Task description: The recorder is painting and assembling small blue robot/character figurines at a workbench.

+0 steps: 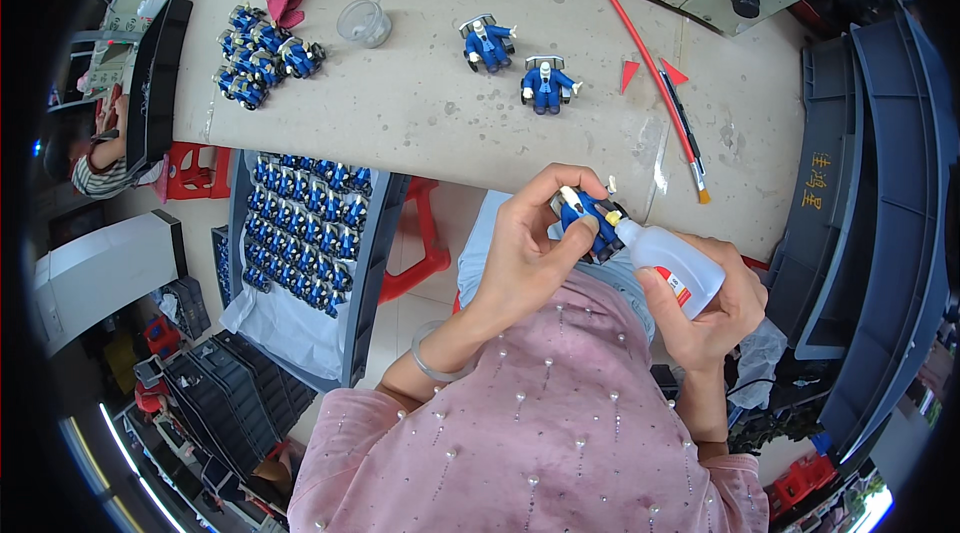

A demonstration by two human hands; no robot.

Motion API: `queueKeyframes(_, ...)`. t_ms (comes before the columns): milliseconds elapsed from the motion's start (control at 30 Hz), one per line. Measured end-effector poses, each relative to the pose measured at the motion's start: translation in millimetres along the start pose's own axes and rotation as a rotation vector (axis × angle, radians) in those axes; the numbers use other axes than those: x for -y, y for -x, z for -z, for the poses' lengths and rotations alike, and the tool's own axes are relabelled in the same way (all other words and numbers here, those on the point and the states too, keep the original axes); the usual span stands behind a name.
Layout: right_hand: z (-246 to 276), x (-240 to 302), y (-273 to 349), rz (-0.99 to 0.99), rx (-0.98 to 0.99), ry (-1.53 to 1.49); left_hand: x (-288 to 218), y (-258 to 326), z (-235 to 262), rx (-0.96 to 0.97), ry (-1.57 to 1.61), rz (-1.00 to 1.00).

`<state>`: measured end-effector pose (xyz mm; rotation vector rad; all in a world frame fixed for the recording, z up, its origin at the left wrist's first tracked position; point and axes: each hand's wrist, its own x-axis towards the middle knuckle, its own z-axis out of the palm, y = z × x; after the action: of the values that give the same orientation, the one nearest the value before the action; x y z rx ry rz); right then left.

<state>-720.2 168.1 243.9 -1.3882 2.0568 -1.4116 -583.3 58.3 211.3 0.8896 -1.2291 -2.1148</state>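
On my feed I saw, far left, heaped figures [255, 61]; near left, a grey tray [375, 283] held rows, probably finished. A far-middle pair [548, 90] perhaps awaited work. Near the middle, the left hand [535, 263] pinched one blue figure [607, 246], apparently midway through; the right hand [712, 331] gripped a rounded, translucent plastic bottle [700, 268], nozzle toward it.

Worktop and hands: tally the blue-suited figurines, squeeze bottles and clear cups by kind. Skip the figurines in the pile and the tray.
Blue-suited figurines: 3 (one in the left hand; two on the worktop and)
Squeeze bottle: 1 (in the right hand)
Clear plastic cup: 1 (on the worktop)
Total: 5
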Motion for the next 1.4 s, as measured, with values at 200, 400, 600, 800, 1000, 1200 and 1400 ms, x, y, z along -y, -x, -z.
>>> queueKeyframes(200, 0, 1, 0, 0.016, 0.001, 0.015, 1, 0, 1, 0.0, 0.001, 0.004)
queueKeyframes(400, 27, -11, 1, -0.049, -0.08, -0.25, 2, -2, 6, -0.013, 0.011, -0.021)
queueKeyframes(600, 49, -72, -13, -0.335, -0.15, -0.334, 1, -3, 5, -0.022, 0.033, -0.014)
queueKeyframes(800, 38, -153, -29, -0.298, -0.274, -0.23, 2, -2, 4, -0.002, -0.022, 0.026)
queueKeyframes(1000, 32, -142, -19, -0.234, -0.356, -0.046, 6, -4, 5, 0.005, -0.06, 0.096)
queueKeyframes(1200, 15, -35, 20, -0.22, -0.077, -0.133, 10, -5, 4, 0.085, -0.108, 0.108)
queueKeyframes(1400, -5, -16, 1, -0.19, 0.084, -0.084, 9, 0, 4, 0.124, -0.146, 0.082)
